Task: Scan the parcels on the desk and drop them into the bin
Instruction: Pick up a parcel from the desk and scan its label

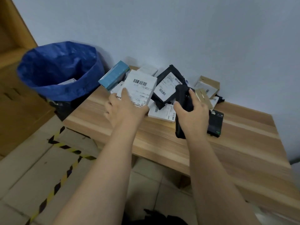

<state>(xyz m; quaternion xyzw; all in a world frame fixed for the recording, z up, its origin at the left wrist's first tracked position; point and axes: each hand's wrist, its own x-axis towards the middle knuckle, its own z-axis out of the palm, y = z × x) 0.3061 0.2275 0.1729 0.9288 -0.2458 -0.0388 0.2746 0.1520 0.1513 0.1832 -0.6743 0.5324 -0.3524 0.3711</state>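
your right hand (192,115) is clenched around a black handheld scanner (184,101), raised over the wooden desk (178,143). your left hand (124,108) grasps a white parcel (139,89), barcode label up, lifted at the desk's left edge. beyond lies a pile: a black mailer (168,86), a teal box (113,75), a brown box (207,85). far left, beside the desk, stands the blue-lined bin (60,70).

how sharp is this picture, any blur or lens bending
Head view: soft overall; the barcode on the white parcel in the left hand shows as bars but its print is unreadable. Blue bin rim smeared. Wide-angle bending splays the desk edges. Lighting flat, without glare. Right hand holds the black scanner.
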